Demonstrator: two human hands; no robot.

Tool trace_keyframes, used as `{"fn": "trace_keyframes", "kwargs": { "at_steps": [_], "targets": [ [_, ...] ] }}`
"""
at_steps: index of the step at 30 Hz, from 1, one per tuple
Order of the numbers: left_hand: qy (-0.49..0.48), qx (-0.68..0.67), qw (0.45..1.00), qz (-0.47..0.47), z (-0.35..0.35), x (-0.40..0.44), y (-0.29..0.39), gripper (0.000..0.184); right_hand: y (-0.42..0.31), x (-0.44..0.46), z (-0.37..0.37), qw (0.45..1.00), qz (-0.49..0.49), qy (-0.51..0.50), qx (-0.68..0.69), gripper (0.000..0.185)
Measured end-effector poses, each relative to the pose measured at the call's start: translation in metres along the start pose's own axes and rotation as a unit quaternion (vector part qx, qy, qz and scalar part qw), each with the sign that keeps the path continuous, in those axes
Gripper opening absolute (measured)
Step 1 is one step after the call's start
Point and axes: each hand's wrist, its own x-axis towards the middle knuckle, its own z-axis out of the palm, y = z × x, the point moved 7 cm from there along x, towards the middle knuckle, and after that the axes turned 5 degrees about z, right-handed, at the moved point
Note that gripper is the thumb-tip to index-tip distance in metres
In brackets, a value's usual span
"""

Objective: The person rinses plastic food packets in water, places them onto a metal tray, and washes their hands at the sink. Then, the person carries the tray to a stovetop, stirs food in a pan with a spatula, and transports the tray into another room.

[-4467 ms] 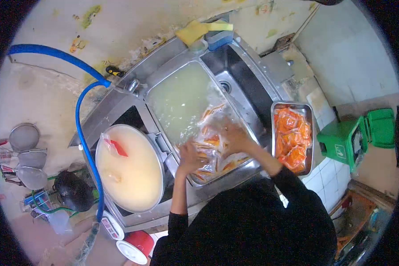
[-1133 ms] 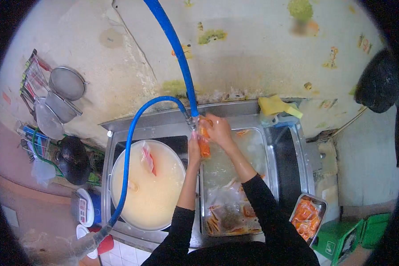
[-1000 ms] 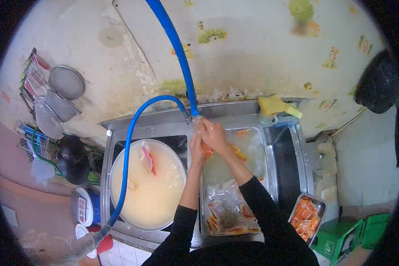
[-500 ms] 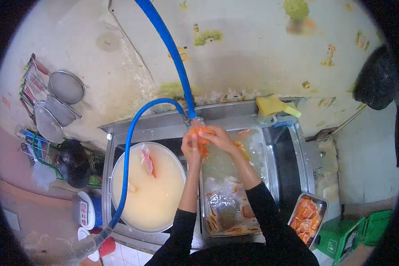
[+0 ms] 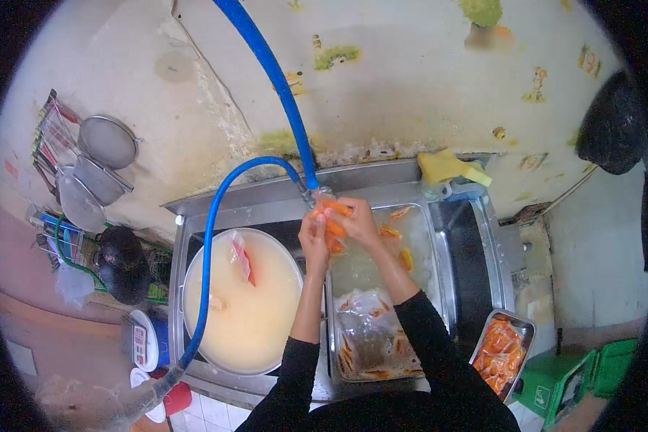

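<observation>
Moved to tray's (image 5: 441, 282) far-left corner, left hand (image 5: 312, 239), right hand (image 5: 360, 222) — grip pinching orange packet (image 5: 335, 245), little room before backsplash (image 5: 381, 168).

orange packet (image 5: 335, 230) | clear plastic, glossy | partly covered | held between left hand (image 5: 312, 239) and right hand (image 5: 360, 222) | near blue hose (image 5: 284, 93), at metal basin's (image 5: 437, 252) far-left corner

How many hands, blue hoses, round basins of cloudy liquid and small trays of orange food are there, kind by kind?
Left hand and right hand: 2
Blue hoses: 2
Round basin: 1
Small tray: 1
Total: 6
</observation>
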Motion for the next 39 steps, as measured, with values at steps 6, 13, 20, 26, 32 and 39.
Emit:
{"fn": "trace_keyframes", "kwargs": {
  "at_steps": [6,13,20,26,32,39],
  "targets": [
    [-0.015,-0.141,0.986,-0.084,0.008,-0.005,-0.01,0.03,-0.018,-0.003,-0.005,0.987,-0.027,0.025,-0.159,0.023],
    [-0.009,-0.04,0.999,-0.002,0.005,0.011,-0.004,0.039,-0.003,0.012,-0.006,0.996,-0.093,-0.01,-0.006,0.027],
    [-0.009,-0.199,0.955,-0.218,0.01,0.006,-0.035,0.05,-0.041,0.008,0.015,0.969,0.027,0.05,-0.24,0.02],
    [0.05,-0.271,0.931,-0.238,-0.008,0.002,-0.055,0.054,-0.024,0.009,0.037,0.961,-0.152,-0.048,-0.226,0.013],
    [0.045,-0.296,0.914,-0.273,0.0,0.003,-0.05,0.049,0.021,0.025,0.005,0.984,-0.022,0.119,-0.131,0.015],
    [0.058,-0.491,0.843,-0.212,0.007,0.012,-0.053,0.031,0.009,0.017,-0.014,0.998,-0.023,0.046,-0.022,0.026]
  ]
}}
